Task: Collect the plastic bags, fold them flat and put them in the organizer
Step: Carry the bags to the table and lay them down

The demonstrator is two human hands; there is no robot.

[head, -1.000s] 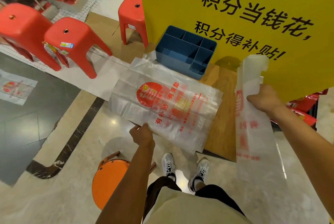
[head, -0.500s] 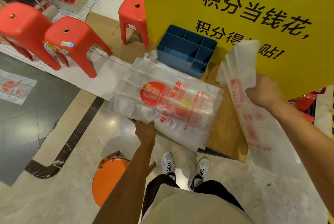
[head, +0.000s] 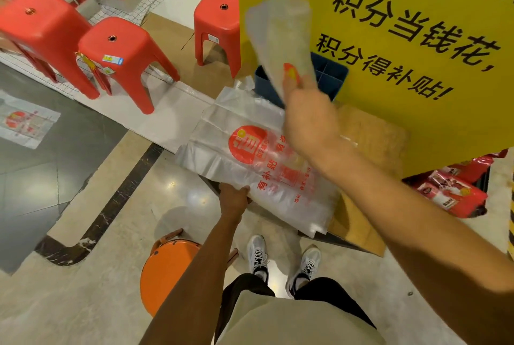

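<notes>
1. clear plastic, red print: a flat bag [head: 258, 166] lies spread on a low wooden board [head: 372, 133], its near edge hanging past the board's front edge over the pale floor.
2. left hand [head: 233, 197] sits at that near edge of the flat bag; fingers look curled onto the plastic, though the exact grip is partly hidden.
3. right hand [head: 308, 119] is raised above the far half of the flat bag, fingers closed round the gathered neck of a second bag [head: 281, 44]. that bag stands up and away from the hand, blurred, with a red patch just above the fingers.
4. blue organizer [head: 331, 77] stands on the board at the flat bag's far end, against the yellow sign [head: 403, 47]. the second bag and right hand cover most of it; only part of its divided inside shows.
5. left of the flat bag: two red stools [head: 116, 52] close together, a third red stool [head: 217, 24] farther back by the sign's edge.
6. well left of the flat bag, a third bag [head: 26, 122] with the same red print lies flat on the dark floor.
7. nearer than the flat bag: an orange stool [head: 164, 269] and two white shoes [head: 257, 255].
8. right of the flat bag, under the sign, red packets [head: 456, 191] are stacked.
</notes>
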